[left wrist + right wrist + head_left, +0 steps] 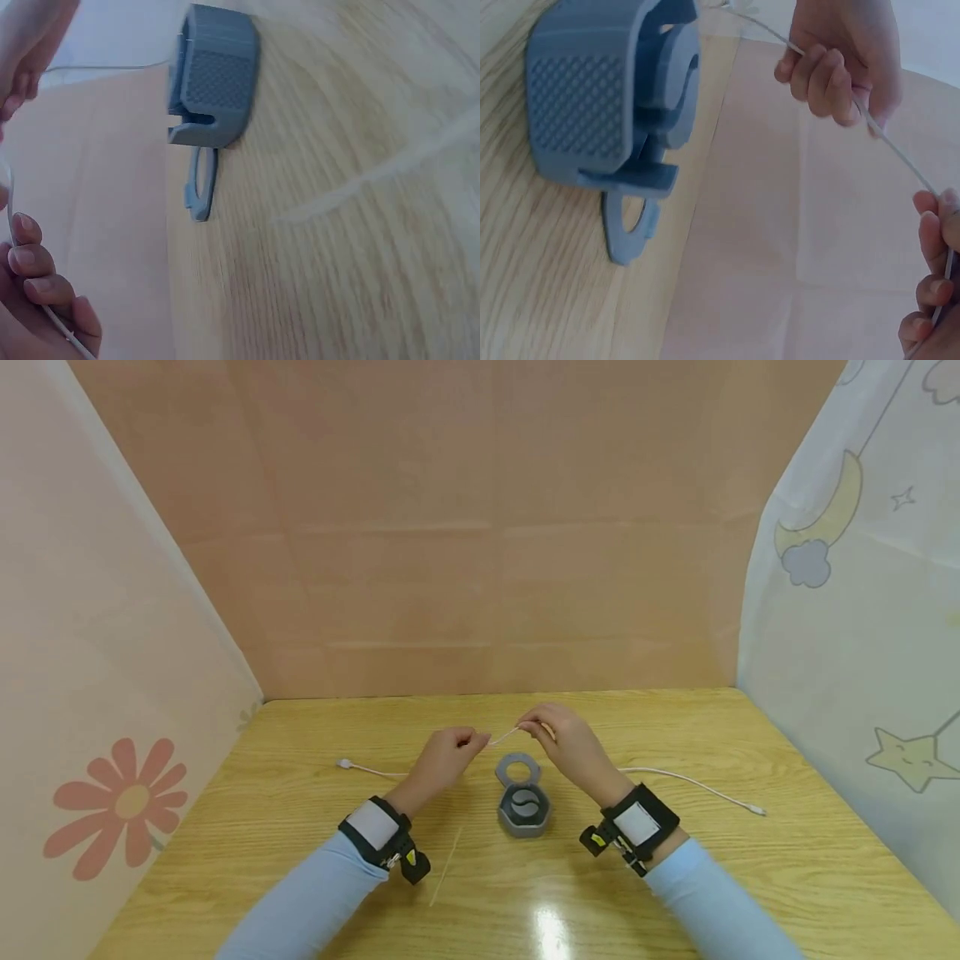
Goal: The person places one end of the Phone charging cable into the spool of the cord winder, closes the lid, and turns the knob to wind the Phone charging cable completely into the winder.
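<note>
Cable stretched side to side just above grey holder, pinched by left hand and right hand, equally near.

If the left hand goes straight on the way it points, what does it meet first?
Probably the right hand: the left hand points along the white cable toward it, though depth is unclear.
</note>
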